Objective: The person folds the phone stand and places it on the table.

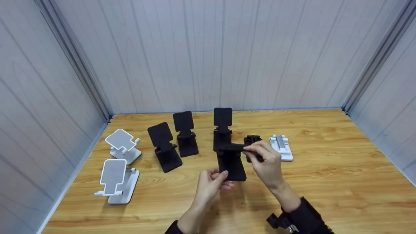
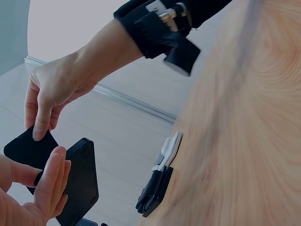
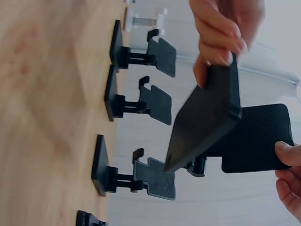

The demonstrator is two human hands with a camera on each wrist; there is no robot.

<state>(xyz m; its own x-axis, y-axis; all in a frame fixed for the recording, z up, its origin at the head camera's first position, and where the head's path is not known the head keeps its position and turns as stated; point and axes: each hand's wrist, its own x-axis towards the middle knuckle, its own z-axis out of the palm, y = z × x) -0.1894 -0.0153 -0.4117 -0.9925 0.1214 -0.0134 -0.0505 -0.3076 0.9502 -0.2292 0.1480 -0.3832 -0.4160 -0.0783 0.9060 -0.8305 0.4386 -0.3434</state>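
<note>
A black folding phone stand (image 1: 232, 169) is held up between both hands above the wooden table. My left hand (image 1: 208, 185) grips the near end of its base, thumb on top and fingers beneath. With thumb and fingertips, my right hand (image 1: 268, 162) pinches the edge of its support plate (image 3: 258, 136), which is folded out at an angle to the base. In the right wrist view the base (image 3: 207, 113) hangs down from the left hand (image 3: 218, 42). Behind the held stand is another unfolded black stand (image 1: 223, 118), partly overlapped by it.
Two more black stands (image 1: 164, 148) (image 1: 186, 133) stand unfolded left of centre. Farther left are two unfolded white stands (image 1: 122, 139) (image 1: 113, 177). A folded black stand (image 1: 252, 139) and a folded white stand (image 1: 282, 148) lie at the right. Panelled walls (image 1: 208, 55) enclose the table (image 1: 325, 182).
</note>
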